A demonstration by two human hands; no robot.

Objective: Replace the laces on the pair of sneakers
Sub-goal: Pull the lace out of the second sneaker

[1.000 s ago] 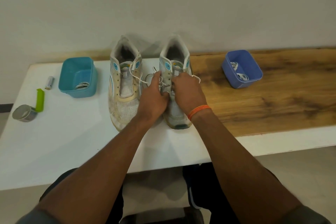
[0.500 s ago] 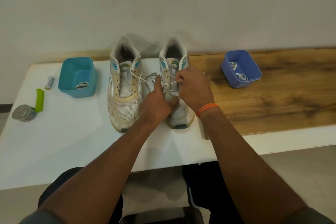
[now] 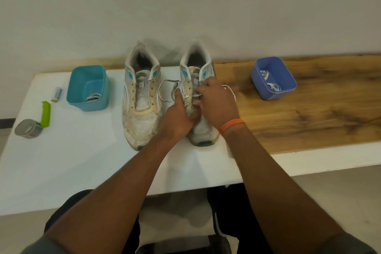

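A: Where are the 2 sneakers?
B: Side by side on the table (image 3: 61,171). The left hand (image 3: 178,118) grips the right sneaker (image 3: 196,80) at its eyelets.
A: And the right hand (image 3: 217,102)?
B: It seems to pinch the lace (image 3: 168,90) there; the left sneaker (image 3: 142,107) looks unlaced.

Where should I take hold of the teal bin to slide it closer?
Grip the teal bin by its near rim, coming from the front with the left hand once it is free. The bin sits upright and open-topped, its near side unobstructed, while the left sneaker crowds its right wall.
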